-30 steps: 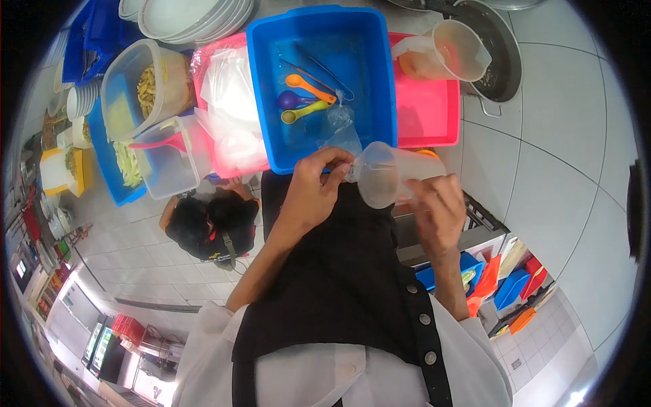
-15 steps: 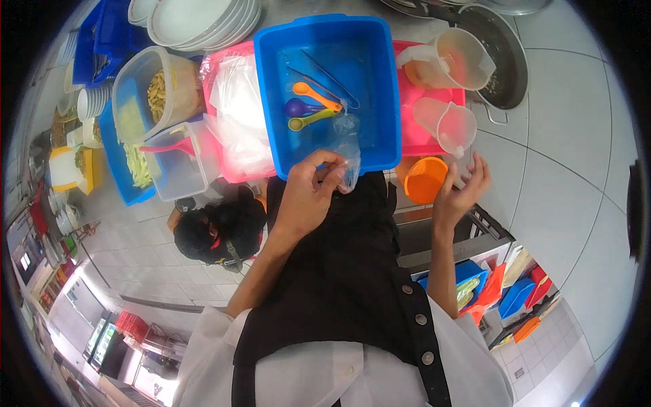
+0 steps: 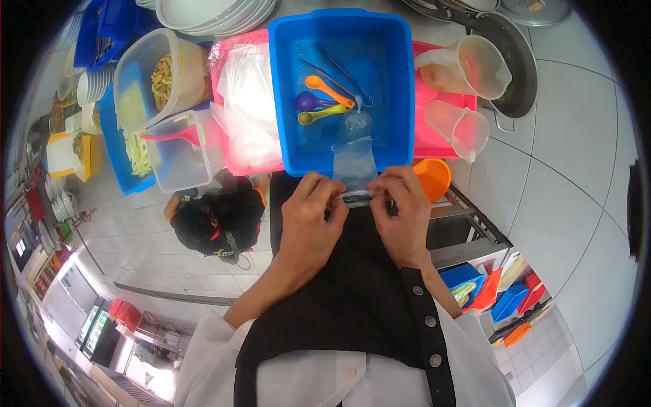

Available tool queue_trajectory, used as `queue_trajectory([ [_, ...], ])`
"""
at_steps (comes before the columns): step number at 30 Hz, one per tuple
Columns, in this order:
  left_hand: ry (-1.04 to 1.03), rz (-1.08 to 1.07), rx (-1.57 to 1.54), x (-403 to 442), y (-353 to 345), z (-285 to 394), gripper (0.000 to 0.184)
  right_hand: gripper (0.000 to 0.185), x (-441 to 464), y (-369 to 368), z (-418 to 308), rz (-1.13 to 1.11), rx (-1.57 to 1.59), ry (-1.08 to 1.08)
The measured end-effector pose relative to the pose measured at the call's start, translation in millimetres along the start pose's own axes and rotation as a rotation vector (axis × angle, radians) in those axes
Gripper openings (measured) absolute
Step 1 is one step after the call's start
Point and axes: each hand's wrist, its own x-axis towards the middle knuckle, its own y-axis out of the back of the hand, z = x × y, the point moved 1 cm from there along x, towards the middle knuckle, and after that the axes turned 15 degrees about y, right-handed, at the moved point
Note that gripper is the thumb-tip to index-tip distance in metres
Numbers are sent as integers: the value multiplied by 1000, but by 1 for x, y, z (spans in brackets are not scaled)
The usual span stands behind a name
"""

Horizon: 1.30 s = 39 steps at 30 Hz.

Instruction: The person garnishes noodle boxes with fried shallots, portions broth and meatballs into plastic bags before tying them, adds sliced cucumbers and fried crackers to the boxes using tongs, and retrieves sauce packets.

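A clear plastic bag [image 3: 353, 159] is stretched flat between my two hands, its far end lying over the near rim of the blue tub [image 3: 277, 102]. My left hand [image 3: 313, 220] pinches one corner of the bag's near edge. The opposite corner is pinched in my right hand [image 3: 403, 217]. Inside the tub, beyond the bag, lie an orange measuring spoon [image 3: 327, 88], a purple one [image 3: 308, 102] and a yellow-green one [image 3: 322, 115]. Metal tongs [image 3: 342, 71] rest behind them.
Left of the tub, a pink tray [image 3: 261, 166] holds white plastic bags [image 3: 247, 102]; farther left are a clear container [image 3: 129, 88] and stacked plates [image 3: 224, 27]. Plastic jugs [image 3: 461, 129] stand at right, above an orange container [image 3: 432, 178]. A person [image 3: 215, 220] is below left.
My right hand has come in from the right and now grips the bag's edge. The bag, earlier bunched in my left hand, is spread wide.
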Motion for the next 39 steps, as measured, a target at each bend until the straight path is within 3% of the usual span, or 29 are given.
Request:
queue_trajectory([
  [6,-201,30,139,4,18,13,13,16,11,10,-8,-136,88,198],
  [9,-179,-23,132,15,25,15,9,16,22,17,-8,-220,112,104],
  [13,-173,-35,66,31,27,14,5,13,36,15,-9,-102,89,143],
  [16,-220,16,139,39,32,22,9,10,43,17,-16,-70,-52,253],
  [22,-306,90,302,42,37,32,8,10,51,21,-19,-56,-78,240],
  [25,-252,2,316,53,45,37,9,10,61,27,-16,-76,-131,300],
  [28,-44,-370,229,75,58,48,13,11,80,31,-11,-177,-7,374],
  [30,-62,-442,178,91,63,47,13,13,92,29,-5,-281,180,350],
  [33,-119,-538,108,108,72,42,15,12,104,32,-10,-344,189,457],
  [34,-89,-556,-17,110,73,41,16,12,107,29,-9,-334,185,464],
  [36,-72,-579,-135,112,79,38,18,12,112,18,-9,-120,-64,693],
  [39,-35,-660,-246,111,93,27,30,13,132,14,-15,-249,-154,747],
])
